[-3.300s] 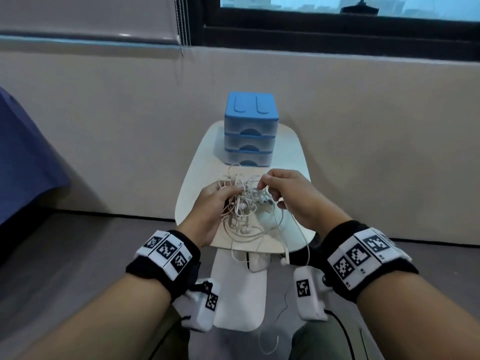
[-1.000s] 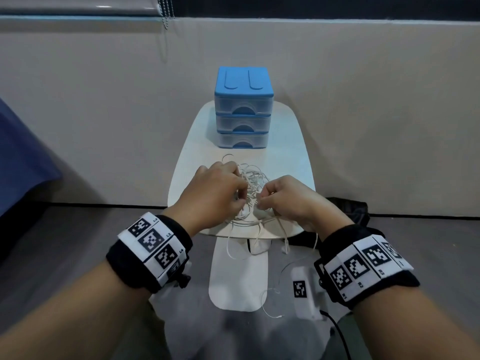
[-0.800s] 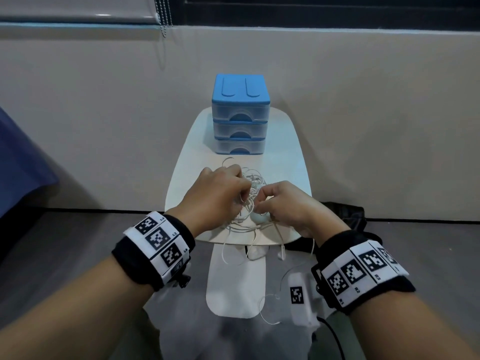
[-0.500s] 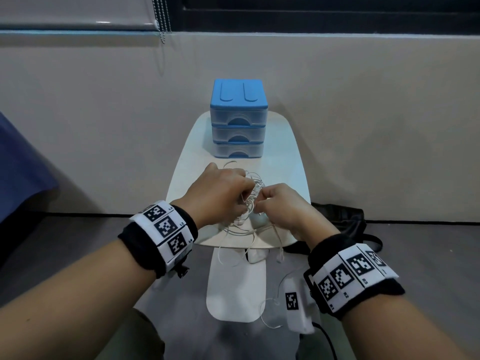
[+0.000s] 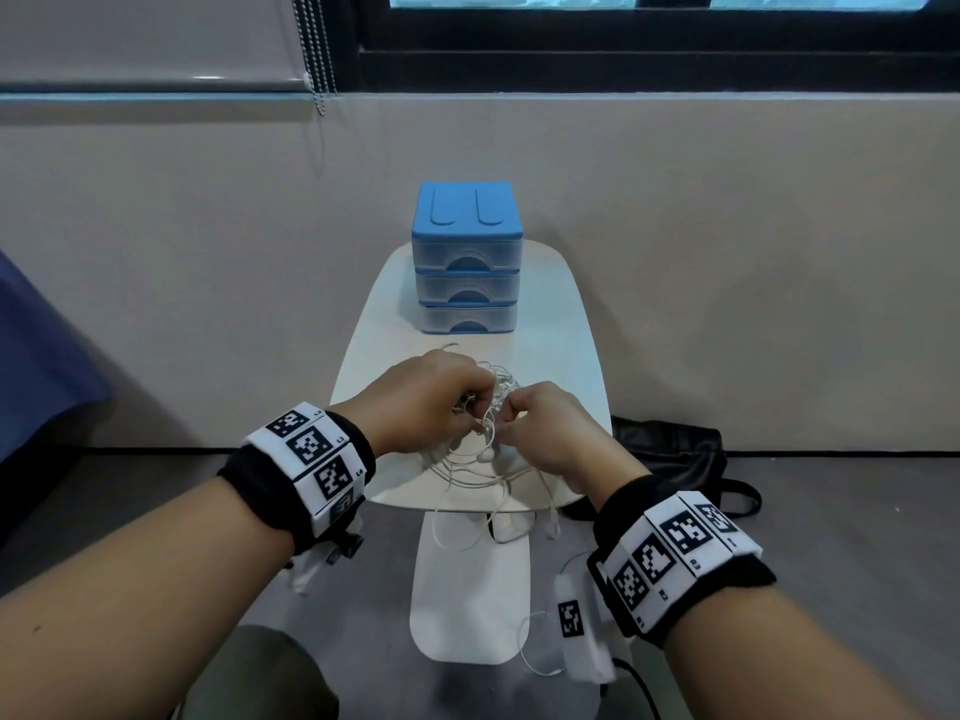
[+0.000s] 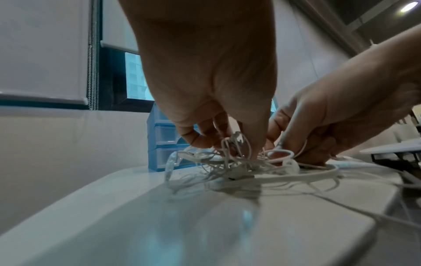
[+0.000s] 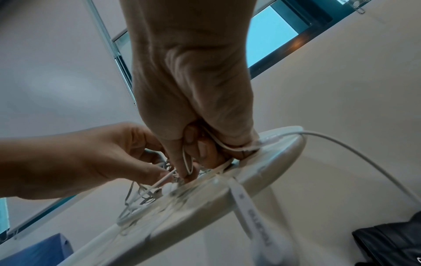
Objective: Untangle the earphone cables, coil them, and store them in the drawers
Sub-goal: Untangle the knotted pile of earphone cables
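Observation:
A tangle of white earphone cables [image 5: 480,459] [image 6: 230,162] [image 7: 159,190] lies on the near half of a small white table [image 5: 561,356]. Both hands work close together over it. My left hand [image 5: 431,402] [image 6: 218,136] pinches strands of the knot with curled fingertips. My right hand [image 5: 540,423] [image 7: 193,154] has its fingers curled round a cable loop. Some cable ends hang over the table's front edge [image 5: 550,522]. A blue three-drawer box [image 5: 466,257] stands at the table's far end, all drawers closed.
The table [image 6: 205,225] stands against a beige wall [image 5: 727,252] under a window. A black bag [image 5: 670,454] lies on the grey floor to the right. A blue cloth [image 5: 41,356] is at the far left. The table's white base plate [image 5: 467,600] lies below.
Both hands have closed in on the tangle and dropped lower onto the table. The head view tilted up slightly, showing the window again.

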Tool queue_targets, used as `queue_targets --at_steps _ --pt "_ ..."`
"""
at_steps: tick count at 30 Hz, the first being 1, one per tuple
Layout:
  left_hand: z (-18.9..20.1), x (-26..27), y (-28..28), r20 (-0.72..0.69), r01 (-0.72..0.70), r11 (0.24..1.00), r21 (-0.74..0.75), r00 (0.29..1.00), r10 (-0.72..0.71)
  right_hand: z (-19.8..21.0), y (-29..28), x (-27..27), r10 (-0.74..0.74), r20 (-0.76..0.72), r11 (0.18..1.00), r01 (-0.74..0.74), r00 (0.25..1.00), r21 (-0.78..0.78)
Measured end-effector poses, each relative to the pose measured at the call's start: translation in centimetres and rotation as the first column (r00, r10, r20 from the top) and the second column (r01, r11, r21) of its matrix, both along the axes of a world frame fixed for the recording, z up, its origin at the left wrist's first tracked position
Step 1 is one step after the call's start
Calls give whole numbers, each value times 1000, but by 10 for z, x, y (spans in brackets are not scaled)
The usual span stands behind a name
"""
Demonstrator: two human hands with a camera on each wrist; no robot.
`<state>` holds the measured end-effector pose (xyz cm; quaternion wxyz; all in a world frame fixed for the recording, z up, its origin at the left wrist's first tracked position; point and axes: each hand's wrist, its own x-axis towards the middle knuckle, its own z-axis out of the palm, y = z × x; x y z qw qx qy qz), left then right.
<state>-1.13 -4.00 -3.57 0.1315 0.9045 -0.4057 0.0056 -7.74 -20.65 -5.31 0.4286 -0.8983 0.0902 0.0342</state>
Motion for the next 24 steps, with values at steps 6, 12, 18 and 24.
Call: queue_targets --at_steps 6,12,18,24 --pt "-3 2 2 -115 -7 988 -157 993 -12 -5 -3 0 8 19 998 -10 1000 60" --pt "3 5 0 -117 0 996 -89 993 -10 -11 -6 6 23 8 978 -24 1000 208" --pt "6 6 -5 -109 -6 998 -69 994 -1 -13 -9 8 24 12 968 -27 1000 249" --pt "6 9 -3 -58 35 996 -82 998 -39 -14 -8 10 11 13 953 -14 1000 304"
